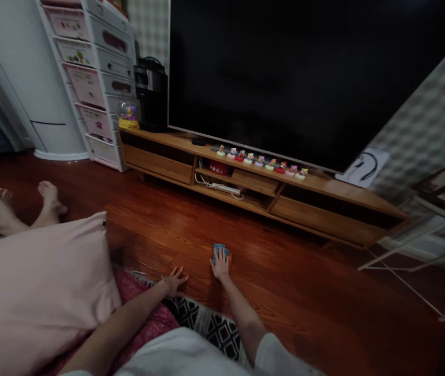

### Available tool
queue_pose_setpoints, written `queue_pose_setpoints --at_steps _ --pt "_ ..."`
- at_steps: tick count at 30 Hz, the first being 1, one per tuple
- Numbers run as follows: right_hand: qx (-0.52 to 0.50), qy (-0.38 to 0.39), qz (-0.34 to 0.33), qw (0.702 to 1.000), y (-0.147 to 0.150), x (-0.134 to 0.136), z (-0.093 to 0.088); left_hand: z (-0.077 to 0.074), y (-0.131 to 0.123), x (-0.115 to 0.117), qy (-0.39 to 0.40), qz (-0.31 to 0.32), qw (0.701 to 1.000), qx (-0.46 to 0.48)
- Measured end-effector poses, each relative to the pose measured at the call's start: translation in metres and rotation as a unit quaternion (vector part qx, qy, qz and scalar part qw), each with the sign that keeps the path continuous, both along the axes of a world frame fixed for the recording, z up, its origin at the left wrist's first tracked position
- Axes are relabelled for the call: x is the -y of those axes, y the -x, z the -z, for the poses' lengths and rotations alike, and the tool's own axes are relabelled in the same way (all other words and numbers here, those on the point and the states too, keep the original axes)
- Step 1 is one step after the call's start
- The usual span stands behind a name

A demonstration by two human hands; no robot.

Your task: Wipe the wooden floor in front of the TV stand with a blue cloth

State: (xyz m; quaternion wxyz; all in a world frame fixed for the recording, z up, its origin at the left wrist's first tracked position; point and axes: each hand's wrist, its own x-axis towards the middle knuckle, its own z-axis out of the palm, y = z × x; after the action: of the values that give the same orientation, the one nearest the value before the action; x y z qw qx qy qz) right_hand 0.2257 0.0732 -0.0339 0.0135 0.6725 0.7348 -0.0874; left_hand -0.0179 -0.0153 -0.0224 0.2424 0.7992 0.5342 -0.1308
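My right hand (220,267) lies on a folded blue cloth (221,246) on the reddish-brown wooden floor (285,277). Its fingers are stretched out and slightly apart over the cloth, pressing it from above. To the left, my left hand (173,282) rests on the floor by the edge of a black-and-white patterned rug (219,330), fingers spread, with nothing in it.
Ahead stands a low wooden TV cabinet (324,216) with a row of small figurines under a large television (285,78). A pink pillow (42,287) lies at left, near a person's bare feet (50,198). White metal legs (406,269) stand at right, drawers (85,78) at back left.
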Motion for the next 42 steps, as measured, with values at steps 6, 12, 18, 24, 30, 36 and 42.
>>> queue_pose_setpoints --at_steps 6,12,18,24,30,36,42 --pt "-0.028 -0.045 -0.101 0.993 -0.017 0.079 0.033 -0.007 0.003 -0.003 0.024 0.009 1.000 -0.002" --pt "-0.057 -0.086 -0.119 0.988 -0.028 0.152 0.055 -0.010 0.012 -0.004 0.027 0.036 0.999 -0.006" --pt "-0.037 -0.033 -0.061 0.997 -0.010 0.102 0.021 -0.023 0.019 0.002 0.014 0.064 0.998 -0.012" --pt "-0.015 0.041 0.048 0.998 0.022 0.060 -0.009 -0.043 0.033 0.010 -0.014 0.060 0.998 -0.007" --pt "-0.018 0.044 -0.069 0.997 0.021 0.111 0.016 -0.039 0.042 0.004 -0.010 0.029 0.999 0.012" --pt "-0.043 0.031 -0.093 0.994 0.012 0.144 0.030 -0.026 0.041 -0.001 -0.013 0.042 0.998 0.047" --pt "-0.031 0.062 -0.013 0.997 0.029 0.075 -0.004 -0.029 0.046 0.001 -0.003 0.042 0.998 0.050"
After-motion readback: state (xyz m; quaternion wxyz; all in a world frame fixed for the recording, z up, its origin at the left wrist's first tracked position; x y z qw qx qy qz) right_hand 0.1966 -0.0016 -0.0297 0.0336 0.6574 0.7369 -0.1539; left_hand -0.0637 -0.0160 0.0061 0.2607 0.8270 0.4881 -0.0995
